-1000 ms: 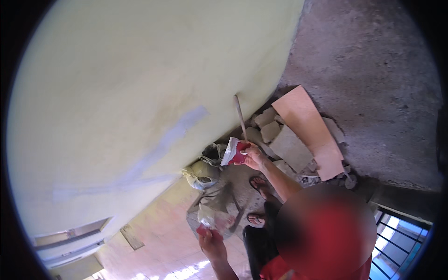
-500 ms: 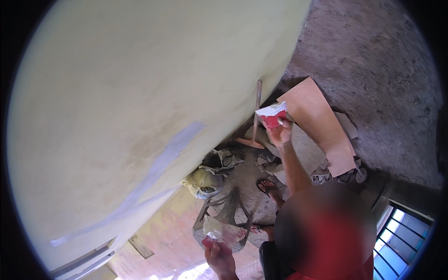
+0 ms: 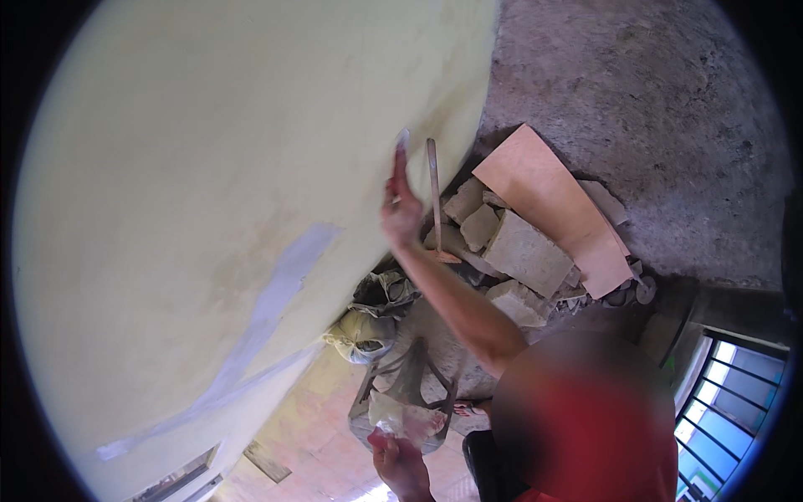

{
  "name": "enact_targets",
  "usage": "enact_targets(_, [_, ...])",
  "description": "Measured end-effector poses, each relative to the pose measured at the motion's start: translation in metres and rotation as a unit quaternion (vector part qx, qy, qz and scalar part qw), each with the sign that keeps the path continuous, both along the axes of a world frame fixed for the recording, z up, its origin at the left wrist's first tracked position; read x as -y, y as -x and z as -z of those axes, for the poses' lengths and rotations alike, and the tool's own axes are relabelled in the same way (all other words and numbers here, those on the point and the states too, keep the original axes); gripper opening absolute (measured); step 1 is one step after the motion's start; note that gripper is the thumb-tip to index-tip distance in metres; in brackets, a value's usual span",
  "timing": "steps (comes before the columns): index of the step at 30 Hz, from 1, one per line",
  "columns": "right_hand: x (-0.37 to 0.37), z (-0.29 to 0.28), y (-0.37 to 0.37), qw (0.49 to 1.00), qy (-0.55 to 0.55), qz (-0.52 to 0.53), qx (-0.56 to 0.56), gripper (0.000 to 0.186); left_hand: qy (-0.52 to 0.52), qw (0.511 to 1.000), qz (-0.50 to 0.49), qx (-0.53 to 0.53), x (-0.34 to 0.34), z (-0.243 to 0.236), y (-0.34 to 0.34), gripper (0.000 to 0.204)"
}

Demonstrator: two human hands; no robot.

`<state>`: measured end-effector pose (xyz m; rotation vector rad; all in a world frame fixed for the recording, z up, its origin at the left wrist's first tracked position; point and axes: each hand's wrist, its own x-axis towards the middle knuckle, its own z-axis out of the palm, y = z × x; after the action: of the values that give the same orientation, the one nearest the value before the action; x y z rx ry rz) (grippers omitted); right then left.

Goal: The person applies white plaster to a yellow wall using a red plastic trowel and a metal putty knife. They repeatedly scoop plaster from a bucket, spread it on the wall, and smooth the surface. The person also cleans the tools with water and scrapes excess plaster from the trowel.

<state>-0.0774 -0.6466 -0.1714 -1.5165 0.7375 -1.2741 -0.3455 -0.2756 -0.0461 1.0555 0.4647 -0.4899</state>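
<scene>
My right hand [image 3: 402, 216] is closed around a red putty scraper [image 3: 401, 170], seen nearly edge-on. Its whitish tip is at the pale yellow wall [image 3: 209, 142]; whether it presses on the surface is hard to tell. Lower down, my left hand [image 3: 401, 464] grips a second scraper [image 3: 407, 417], red at the grip, with a broad blade smeared in whitish putty. That blade appears in front of a grey stool [image 3: 410, 376], apart from the wall. A lilac-grey putty band [image 3: 280, 284] runs diagonally down the wall.
Beside the wall stand a long-handled tool [image 3: 433, 192] and stuffed sacks [image 3: 365, 335]. Broken concrete blocks [image 3: 527, 255] and a bent tan sheet [image 3: 560, 213] lie against the rough grey wall [image 3: 636, 109]. A barred window [image 3: 726, 410] is at lower right.
My right hand has swung left from over the rubble to the wall, turning its scraper from face-on to edge-on. My left hand has barely shifted.
</scene>
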Motion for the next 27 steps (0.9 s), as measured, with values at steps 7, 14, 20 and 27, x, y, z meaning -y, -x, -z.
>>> enact_targets(7, [-0.122,0.034,0.049,0.983,-0.098,-0.156,-0.022,0.044,-0.052,0.998,-0.024,0.019,-0.011,-0.017,0.013,0.054])
enact_targets(14, [0.088,0.005,0.020,0.994,-0.061,0.000,0.088,0.042,-0.045,0.994,-0.101,0.019,-0.059,-0.018,0.031,0.049])
enact_targets(20, [0.005,0.016,0.004,0.993,-0.087,-0.072,0.037,0.058,0.055,0.988,-0.142,-0.035,-0.074,-0.026,0.044,0.030])
enact_targets(27, [-0.145,0.014,-0.027,0.991,-0.009,-0.093,0.100,0.063,0.029,0.984,-0.169,-0.049,-0.100,-0.037,0.069,0.030])
